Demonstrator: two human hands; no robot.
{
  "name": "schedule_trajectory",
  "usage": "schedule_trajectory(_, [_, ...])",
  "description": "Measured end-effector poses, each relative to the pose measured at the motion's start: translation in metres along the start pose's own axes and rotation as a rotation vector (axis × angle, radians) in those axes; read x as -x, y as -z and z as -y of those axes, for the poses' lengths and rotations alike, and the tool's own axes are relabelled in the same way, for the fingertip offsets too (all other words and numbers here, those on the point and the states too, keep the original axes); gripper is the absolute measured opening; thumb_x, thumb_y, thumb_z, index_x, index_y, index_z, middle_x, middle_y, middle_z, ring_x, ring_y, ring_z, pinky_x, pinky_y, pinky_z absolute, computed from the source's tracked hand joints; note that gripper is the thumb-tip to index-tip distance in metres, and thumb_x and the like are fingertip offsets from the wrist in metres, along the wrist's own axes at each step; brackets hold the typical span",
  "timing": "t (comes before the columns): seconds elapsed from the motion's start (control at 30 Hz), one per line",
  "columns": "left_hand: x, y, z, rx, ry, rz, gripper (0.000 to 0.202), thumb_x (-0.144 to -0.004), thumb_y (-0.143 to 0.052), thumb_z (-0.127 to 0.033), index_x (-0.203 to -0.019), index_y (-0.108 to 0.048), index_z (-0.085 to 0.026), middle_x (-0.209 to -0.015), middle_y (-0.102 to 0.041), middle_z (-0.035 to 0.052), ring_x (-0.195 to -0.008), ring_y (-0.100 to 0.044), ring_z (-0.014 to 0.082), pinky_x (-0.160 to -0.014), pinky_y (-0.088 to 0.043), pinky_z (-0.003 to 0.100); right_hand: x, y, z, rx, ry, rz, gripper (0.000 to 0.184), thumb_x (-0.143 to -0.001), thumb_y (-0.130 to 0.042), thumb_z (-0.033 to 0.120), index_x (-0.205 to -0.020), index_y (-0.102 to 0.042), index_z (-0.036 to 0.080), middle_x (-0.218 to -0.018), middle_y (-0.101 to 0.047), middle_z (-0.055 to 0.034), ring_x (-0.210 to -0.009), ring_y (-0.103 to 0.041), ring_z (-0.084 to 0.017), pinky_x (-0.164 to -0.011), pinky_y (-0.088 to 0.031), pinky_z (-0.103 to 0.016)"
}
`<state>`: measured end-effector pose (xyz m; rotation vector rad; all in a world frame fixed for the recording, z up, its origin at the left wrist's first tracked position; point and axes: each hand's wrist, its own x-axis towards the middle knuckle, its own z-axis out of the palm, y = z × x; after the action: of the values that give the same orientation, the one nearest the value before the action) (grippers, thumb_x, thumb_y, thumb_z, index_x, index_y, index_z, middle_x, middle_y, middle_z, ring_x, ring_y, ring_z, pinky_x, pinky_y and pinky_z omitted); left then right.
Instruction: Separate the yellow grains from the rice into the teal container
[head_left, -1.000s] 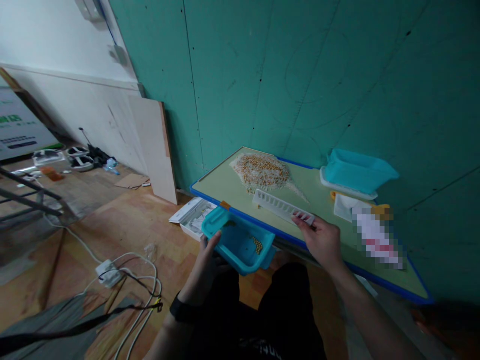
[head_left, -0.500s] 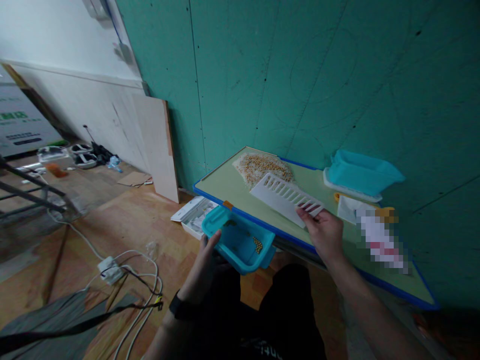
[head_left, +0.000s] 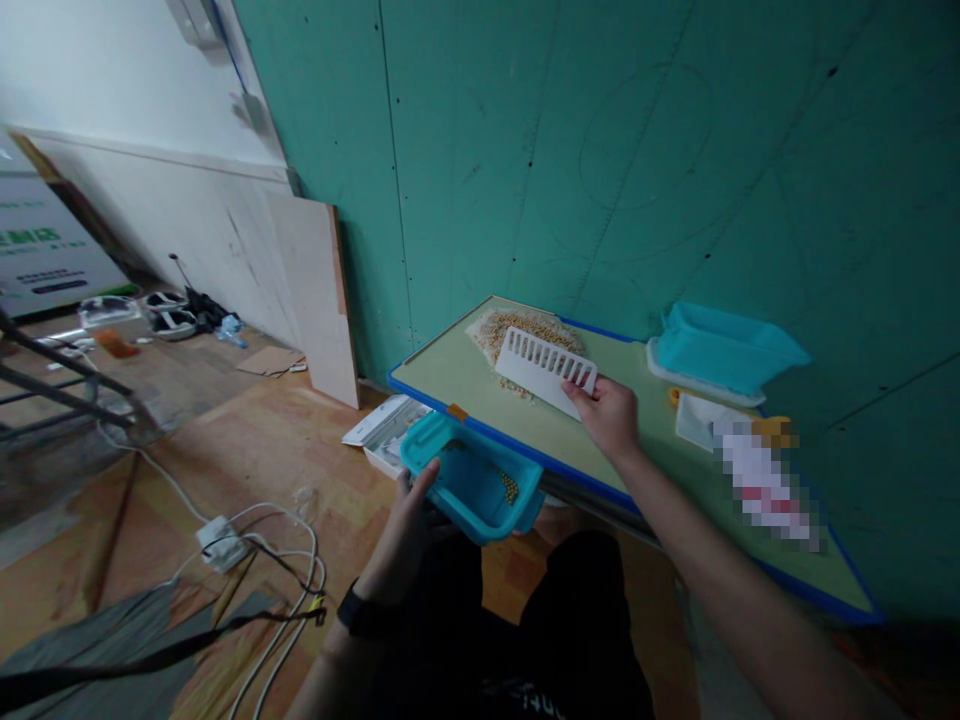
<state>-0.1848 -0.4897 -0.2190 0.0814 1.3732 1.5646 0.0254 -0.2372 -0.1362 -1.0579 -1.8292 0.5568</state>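
My left hand [head_left: 415, 505] grips the near left side of a blue plastic bin [head_left: 480, 500], with the thumb over its rim. The bin sits below the table's front edge, and yellow beans [head_left: 510, 488] lie in its right corner. In my right hand [head_left: 609, 415] is a white slotted plastic plate [head_left: 541, 372], pinched at its right end. It is tilted over the near side of a pile of mixed grains and beans [head_left: 495, 330]. A few grains lie loose just in front of the plate. The pile rests on the pale green tabletop [head_left: 450, 365] with blue edging.
At the table's back right, a second blue bin [head_left: 727, 345] stands on a white lid. Nearer lie a white packet [head_left: 697, 420] and a blurred-out item. A white box [head_left: 382, 435] sits on the floor beyond my bin. Cables and a power strip [head_left: 221, 542] lie at lower left.
My right hand has moved left with the slotted plate, which now overlaps the pile's near side. Some grains now show in front of it. The bin in my left hand has shifted slightly left.
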Motion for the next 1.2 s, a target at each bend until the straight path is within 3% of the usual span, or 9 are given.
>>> schedule_trajectory(0.2, [-0.001, 0.002, 0.000, 0.038, 0.005, -0.013, 0.084, -0.099, -0.091, -0.063, -0.167, -0.049, -0.034, -0.155, -0.075, 0.0183, -0.116, -0.088, 0.0343, -0.098, -0.074, 0.050, -0.002, -0.012, 0.001, -0.042, 0.020, 0.052, 0.035, -0.090, -0.086, 0.059, -0.086, -0.088, 0.024, -0.088, -0.091, -0.0124, -0.083, -0.087, -0.036, -0.079, -0.065, -0.041])
schedule_trajectory(0.43, [0.004, 0.000, -0.001, 0.039, -0.009, 0.007, 0.079, -0.102, -0.088, -0.062, -0.167, -0.050, -0.037, -0.156, -0.076, 0.0161, -0.117, -0.088, 0.0334, -0.096, -0.075, 0.047, -0.008, -0.011, -0.002, -0.035, 0.005, 0.012, 0.028, -0.087, -0.087, 0.048, -0.087, -0.089, 0.020, -0.088, -0.092, -0.0132, -0.084, -0.088, -0.037, -0.076, -0.064, -0.040])
schedule_trajectory(0.6, [0.003, -0.002, -0.002, 0.029, -0.003, -0.010, 0.072, -0.106, -0.084, -0.058, -0.165, -0.050, -0.034, -0.150, -0.077, 0.0170, -0.113, -0.088, 0.0326, -0.094, -0.075, 0.046, -0.007, -0.015, 0.000, -0.122, -0.015, 0.075, 0.034, -0.084, -0.090, 0.054, -0.088, -0.090, 0.021, -0.087, -0.091, -0.0126, -0.082, -0.088, -0.037, -0.077, -0.065, -0.042])
schedule_trajectory(0.9, [0.007, -0.001, -0.003, 0.019, -0.008, 0.003, 0.078, -0.105, -0.083, -0.062, -0.170, -0.048, -0.035, -0.160, -0.074, 0.0182, -0.117, -0.087, 0.0353, -0.098, -0.074, 0.050, 0.000, -0.015, 0.008, -0.223, -0.037, 0.108, 0.042, -0.078, -0.090, 0.061, -0.081, -0.088, 0.019, -0.082, -0.089, -0.0125, -0.078, -0.085, -0.035, -0.067, -0.062, -0.038])
schedule_trajectory(1.07, [0.010, -0.001, -0.003, -0.002, -0.033, 0.037, 0.076, -0.105, -0.082, -0.062, -0.170, -0.050, -0.038, -0.163, -0.072, 0.0168, -0.119, -0.086, 0.0373, -0.098, -0.074, 0.051, 0.008, -0.013, 0.008, -0.223, -0.045, 0.129, 0.044, -0.078, -0.092, 0.063, -0.078, -0.087, 0.020, -0.078, -0.087, -0.0108, -0.078, -0.084, -0.033, -0.068, -0.064, -0.038])
schedule_trajectory(1.2, [0.010, -0.002, -0.003, -0.014, -0.024, 0.022, 0.079, -0.107, -0.080, -0.063, -0.173, -0.045, -0.037, -0.166, -0.070, 0.0191, -0.119, -0.087, 0.0372, -0.098, -0.074, 0.050, 0.003, -0.007, 0.008, -0.279, -0.040, 0.107, 0.048, -0.077, -0.095, 0.067, -0.085, -0.090, 0.019, -0.085, -0.090, -0.0109, -0.086, -0.087, -0.036, -0.077, -0.069, -0.041])
